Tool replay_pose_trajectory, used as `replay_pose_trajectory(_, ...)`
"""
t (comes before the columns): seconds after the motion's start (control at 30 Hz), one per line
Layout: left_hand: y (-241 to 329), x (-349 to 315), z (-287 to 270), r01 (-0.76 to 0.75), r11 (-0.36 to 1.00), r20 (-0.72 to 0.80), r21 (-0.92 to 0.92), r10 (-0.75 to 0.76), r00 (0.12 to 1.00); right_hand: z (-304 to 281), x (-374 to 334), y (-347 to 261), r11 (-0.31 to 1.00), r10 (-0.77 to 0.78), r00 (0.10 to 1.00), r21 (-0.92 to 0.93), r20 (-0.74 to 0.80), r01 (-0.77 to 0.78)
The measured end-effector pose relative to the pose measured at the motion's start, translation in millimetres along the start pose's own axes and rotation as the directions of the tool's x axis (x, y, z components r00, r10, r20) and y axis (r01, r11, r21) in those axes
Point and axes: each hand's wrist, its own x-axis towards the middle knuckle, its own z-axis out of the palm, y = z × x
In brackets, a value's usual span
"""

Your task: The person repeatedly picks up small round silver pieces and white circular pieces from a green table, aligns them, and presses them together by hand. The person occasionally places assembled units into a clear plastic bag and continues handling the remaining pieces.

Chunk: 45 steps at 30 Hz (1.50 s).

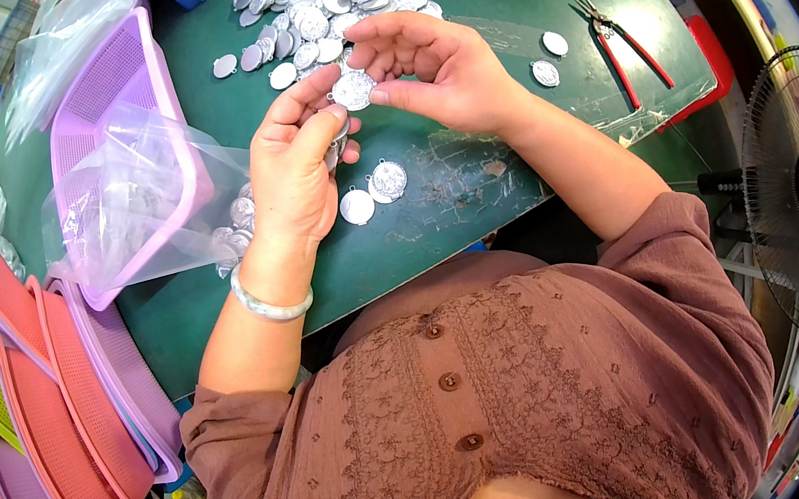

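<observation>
My left hand [299, 162] is closed around a small stack of round silver medallions [340, 134], its thumb pressed over them. Just beyond its fingertips one silver medallion [354, 91] faces up, with a raised design and a small loop. The thumb of my right hand [442, 72] meets that medallion's right edge, with the fingers curled above it. A large heap of similar medallions [314, 18] lies past my hands. Below them on the table rest a plain-faced medallion [357, 207] and a patterned medallion [389, 179] that overlaps another.
Red-handled pliers [617, 49] lie open at the right of the green table [473, 194], near two loose medallions [546, 74]. A purple basket [174, 108] with a clear plastic bag [145, 192] stands at left. Stacked coloured baskets [58, 416] lean below it. A fan [795, 187] stands right.
</observation>
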Motion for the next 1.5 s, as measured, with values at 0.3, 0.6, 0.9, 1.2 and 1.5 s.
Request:
replay_pose_trajectory(0.3, -0.8, 1.7, -1.5, 0.029, 0.999, 0.012, -0.016, -0.028, 1.000, 0.5, 1.2, -3.2, 0.986, 0.123, 0.992, 0.112, 0.025, -0.125)
replay_pose_trajectory(0.6, -2.2, 2.1, 0.1, 0.009, 1.000, 0.018, -0.018, -0.008, 1.000, -3.0, 2.1, -3.2, 0.938, 0.242, 0.970, 0.245, 0.037, -0.243)
replay_pose_trajectory(0.9, 5.1, 0.7, 1.7, 0.245, 0.959, 0.104, -0.143, -0.231, 0.967, 6.4, -0.7, -6.0, 0.737, -0.307, 0.951, -0.623, 0.041, 0.264)
replay_pose_trajectory(1.2, 2.7, 2.2, -2.2, 0.154, 0.987, 0.025, -0.048, -0.153, 0.988, 2.2, -3.2, 1.0, 0.996, -0.048, 0.999, -0.080, 0.013, 0.049)
replay_pose_trajectory(1.5, 1.7, -1.1, 1.4, 0.177, 0.984, 0.000, -0.004, -0.177, 0.984, 3.2, -3.8, 0.9, 0.995, 0.041, 0.999, -0.094, 0.031, -0.038)
